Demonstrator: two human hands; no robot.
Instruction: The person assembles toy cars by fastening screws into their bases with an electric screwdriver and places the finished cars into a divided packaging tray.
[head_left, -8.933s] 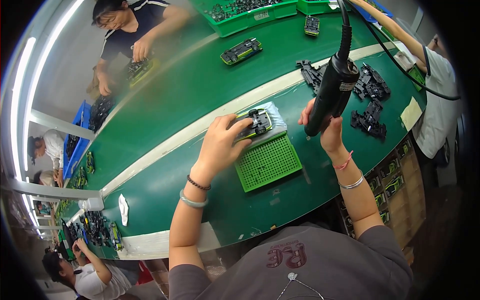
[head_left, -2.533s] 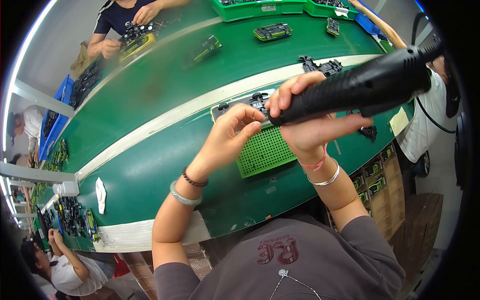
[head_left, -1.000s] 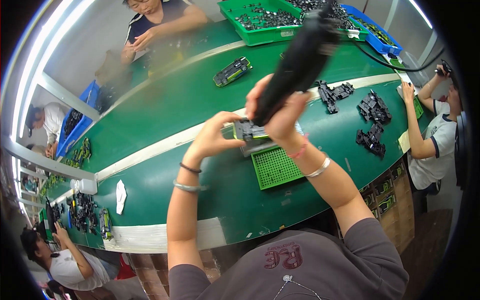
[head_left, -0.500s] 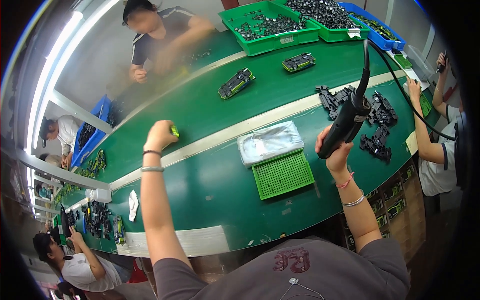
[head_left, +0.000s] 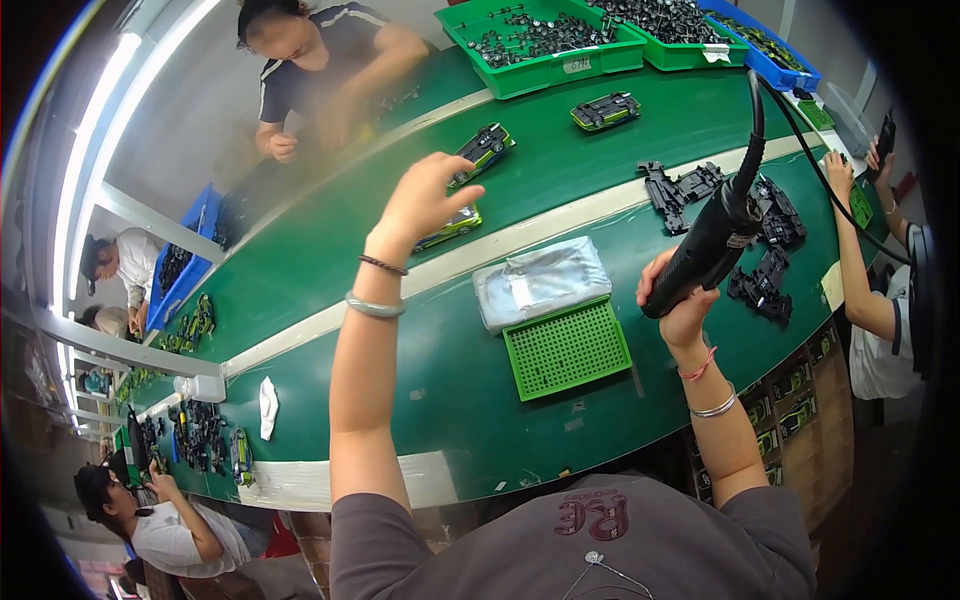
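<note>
Toy car [head_left: 457,226] nr left hand [head_left: 418,203]; right hand [head_left: 688,318] clamped on power tool [head_left: 703,252]

Toy car, grn & blk, is on the far side of the pale strip [head_left: 560,217], partly hidden by the left hand. That hand hangs over the grn surface w/ thumb & fingers apart; can't tell if it touches the car. 2nd car [head_left: 490,146], wheels up, lies just past the fingertips, partly behind them. 3rd car [head_left: 605,111], also wheels up, sits farther right.

Right hand: fingers wrapped round the blk power tool, held slanted; cord runs off its far end. Blk chassis pcs [head_left: 678,196] lie to the right, some partly behind the tool.

Near side of strip: pale blue pad [head_left: 545,280], w/ perforated grn tray [head_left: 568,350] at its near edge; both are left of the tool. Crumpled white item [head_left: 268,408] well off to the left.

Far side: 2 grn bins [head_left: 540,78] w/ small dark pcs, 1 blue bin [head_left: 790,82] to their right. Co-worker [head_left: 320,62] in dark top, far left, head bent down; hands blurry.
</note>
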